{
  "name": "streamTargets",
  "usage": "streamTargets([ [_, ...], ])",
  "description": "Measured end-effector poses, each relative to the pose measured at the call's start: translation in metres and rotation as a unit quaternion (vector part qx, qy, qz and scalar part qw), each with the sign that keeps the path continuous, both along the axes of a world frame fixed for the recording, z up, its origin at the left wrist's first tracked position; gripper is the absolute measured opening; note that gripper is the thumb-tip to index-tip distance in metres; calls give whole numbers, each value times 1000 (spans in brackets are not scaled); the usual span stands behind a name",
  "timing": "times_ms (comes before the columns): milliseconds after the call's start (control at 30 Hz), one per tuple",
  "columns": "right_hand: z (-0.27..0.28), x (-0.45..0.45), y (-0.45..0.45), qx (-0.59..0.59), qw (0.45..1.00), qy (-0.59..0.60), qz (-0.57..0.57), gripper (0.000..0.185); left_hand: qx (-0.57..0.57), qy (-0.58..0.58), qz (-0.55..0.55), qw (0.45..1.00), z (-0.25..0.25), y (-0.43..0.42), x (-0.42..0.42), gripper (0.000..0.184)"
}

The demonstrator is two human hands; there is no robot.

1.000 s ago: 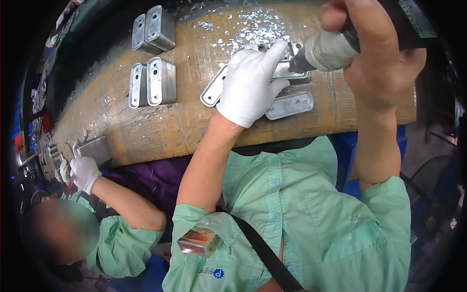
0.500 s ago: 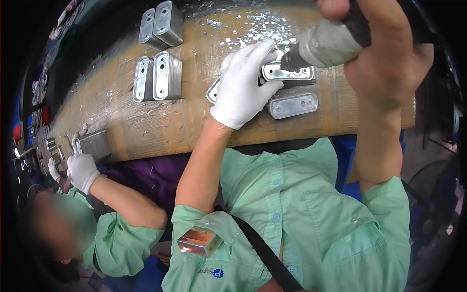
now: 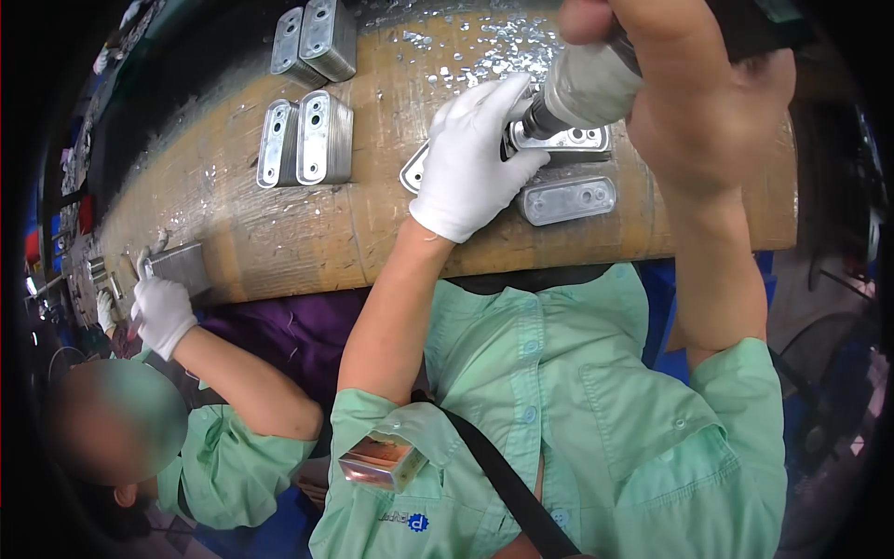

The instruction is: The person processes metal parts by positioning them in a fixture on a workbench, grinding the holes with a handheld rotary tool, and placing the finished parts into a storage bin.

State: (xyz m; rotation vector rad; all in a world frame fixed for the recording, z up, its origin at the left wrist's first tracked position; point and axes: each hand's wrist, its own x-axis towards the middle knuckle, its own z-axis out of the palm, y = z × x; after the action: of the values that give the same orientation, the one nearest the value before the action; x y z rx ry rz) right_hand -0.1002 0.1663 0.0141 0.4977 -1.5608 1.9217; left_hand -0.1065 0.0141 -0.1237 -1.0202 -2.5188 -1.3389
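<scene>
My left hand (image 3: 473,160), in a white glove, rests on the left end of a metal plate stack (image 3: 577,140), thumb and fingers around that end. Bare, my right hand (image 3: 703,102) is wrapped round a dark power tool (image 3: 591,84) whose front part is covered in pale tape. The tool's dark tip points down at the stack's left end, close to my left fingers; exact contact is hard to see. Another metal plate (image 3: 413,173) shows partly behind my left hand. Nearer me lies a single oblong plate (image 3: 568,201).
Plate stacks stand at the left, two (image 3: 304,140) nearer and two (image 3: 314,42) farther back. Small shiny discs (image 3: 494,47) are scattered over the taped tabletop (image 3: 372,252). At the lower left, a co-worker's gloved hand (image 3: 162,312) is beside another stack (image 3: 186,270).
The tool in my right hand has moved left, its tip going from the right part of the stack to its left end. My left hand has shifted slightly and stays at the stack.
</scene>
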Motion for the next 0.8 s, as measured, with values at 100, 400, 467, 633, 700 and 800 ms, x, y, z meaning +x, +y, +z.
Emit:
streamTargets([
  [100,1,0,2,-17,1000,-9,-17,28,-33,-1,1,999,7,1,0,76],
  [400,5,68,125,-25,979,-76,-186,19,-44,46,-7,998,15,14,1,78],
  [467,-12,78,131,30,950,-105,-293,21,-18,60,0,998,18,13,1,77],
  [633,-37,97,135,32,929,-123,-347,20,47,-1,91,995,30,-24,18,78],
  [700,-40,96,137,24,936,-108,-333,18,40,-52,178,982,26,-46,35,75],
  [800,-41,93,140,34,941,-103,-319,18,-29,9,234,972,-3,-68,44,74],
])
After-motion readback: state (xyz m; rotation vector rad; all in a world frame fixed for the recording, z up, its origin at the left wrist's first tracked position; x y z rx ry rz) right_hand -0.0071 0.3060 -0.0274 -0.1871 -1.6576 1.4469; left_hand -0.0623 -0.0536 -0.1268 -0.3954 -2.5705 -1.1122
